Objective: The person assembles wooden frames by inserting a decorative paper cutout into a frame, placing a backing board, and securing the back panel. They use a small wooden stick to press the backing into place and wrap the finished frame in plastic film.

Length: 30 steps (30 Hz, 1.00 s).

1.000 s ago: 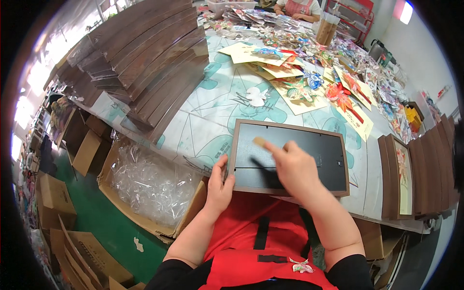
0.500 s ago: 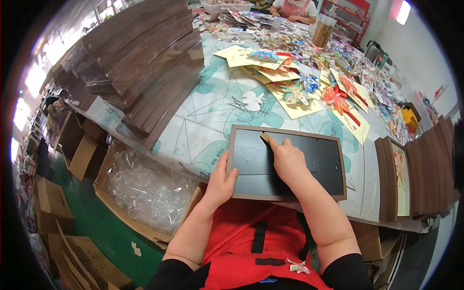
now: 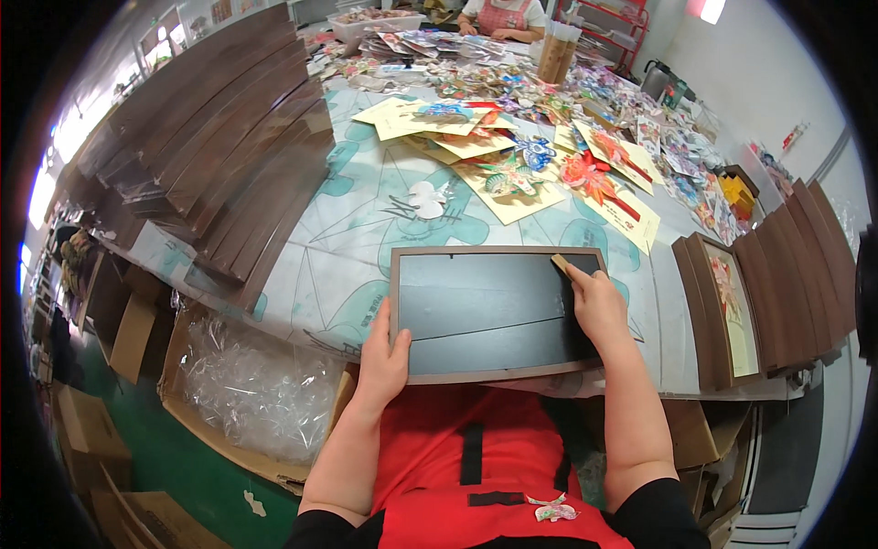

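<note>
Over 1 s, the tan tool point(image 3: 560, 263) in the right hand point(image 3: 601, 314) has shifted from the dark backing's point(image 3: 485, 297) left part to its upper right.

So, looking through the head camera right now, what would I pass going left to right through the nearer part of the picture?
Tall brown stack, left hand, dark-backed frame, right hand pinching a small tan piece, row of upright brown frames.
</note>
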Each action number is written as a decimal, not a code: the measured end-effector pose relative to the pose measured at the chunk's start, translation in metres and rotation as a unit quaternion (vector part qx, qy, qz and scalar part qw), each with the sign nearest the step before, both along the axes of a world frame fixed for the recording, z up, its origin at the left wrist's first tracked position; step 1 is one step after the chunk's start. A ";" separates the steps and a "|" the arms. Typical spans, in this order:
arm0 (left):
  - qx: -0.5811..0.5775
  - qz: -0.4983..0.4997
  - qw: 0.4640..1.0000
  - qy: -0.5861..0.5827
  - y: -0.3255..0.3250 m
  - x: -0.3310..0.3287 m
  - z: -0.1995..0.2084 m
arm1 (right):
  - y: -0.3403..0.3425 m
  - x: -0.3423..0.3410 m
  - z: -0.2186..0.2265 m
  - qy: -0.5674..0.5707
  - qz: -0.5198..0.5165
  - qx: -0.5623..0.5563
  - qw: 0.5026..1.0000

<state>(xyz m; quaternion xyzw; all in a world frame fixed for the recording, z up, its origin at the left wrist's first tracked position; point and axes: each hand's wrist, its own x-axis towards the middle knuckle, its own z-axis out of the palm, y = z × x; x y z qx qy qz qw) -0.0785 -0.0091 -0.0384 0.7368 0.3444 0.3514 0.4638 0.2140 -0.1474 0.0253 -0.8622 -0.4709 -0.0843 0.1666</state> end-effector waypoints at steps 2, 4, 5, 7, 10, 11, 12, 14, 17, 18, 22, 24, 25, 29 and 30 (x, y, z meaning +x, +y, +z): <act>-0.005 -0.004 1.000 0.000 0.001 0.000 0.003 | -0.001 0.005 -0.002 -0.013 0.002 -0.006 1.000; -0.009 -0.008 1.000 0.002 0.001 -0.002 0.006 | -0.001 0.004 -0.001 -0.016 -0.001 -0.019 1.000; -0.010 -0.011 1.000 0.002 0.001 -0.003 0.007 | 0.000 0.002 0.002 -0.013 -0.005 -0.029 0.999; -0.009 -0.012 1.000 0.000 0.003 -0.003 0.006 | -0.001 -0.003 0.006 -0.016 -0.005 -0.042 0.999; -0.015 -0.011 1.000 -0.007 0.003 -0.003 0.002 | -0.007 -0.010 0.002 -0.028 0.007 -0.047 0.999; -0.025 -0.010 1.000 -0.011 0.003 -0.003 0.002 | -0.006 -0.010 0.001 -0.034 0.011 -0.042 0.998; -0.032 -0.013 0.999 -0.015 0.003 -0.003 0.004 | -0.005 -0.009 0.001 -0.039 0.013 -0.035 0.999; -0.037 -0.015 0.999 -0.020 0.001 -0.004 0.007 | 0.001 -0.010 0.002 -0.039 -0.004 -0.054 0.998; -0.023 -0.022 0.999 -0.023 0.004 -0.005 0.004 | 0.007 -0.014 0.006 -0.043 -0.027 -0.079 0.996; -0.015 -0.022 0.999 -0.022 0.005 -0.006 0.003 | 0.009 -0.015 0.007 -0.043 -0.031 -0.087 0.995; -0.030 -0.029 0.999 -0.031 0.005 -0.004 0.004 | 0.004 0.035 0.000 0.216 0.038 0.039 0.975; -0.034 -0.016 0.999 -0.030 0.004 -0.002 0.003 | 0.000 0.035 0.005 0.218 0.017 0.042 0.975; -0.022 -0.011 0.999 -0.021 0.005 -0.003 0.002 | -0.004 0.028 0.013 0.264 0.017 0.069 0.962; 0.036 0.001 0.999 0.035 0.016 -0.004 0.012 | -0.039 0.013 0.022 0.272 0.070 0.172 0.944; 0.054 -0.001 0.997 0.052 0.021 -0.002 0.021 | -0.051 0.014 0.020 0.230 0.094 0.197 0.948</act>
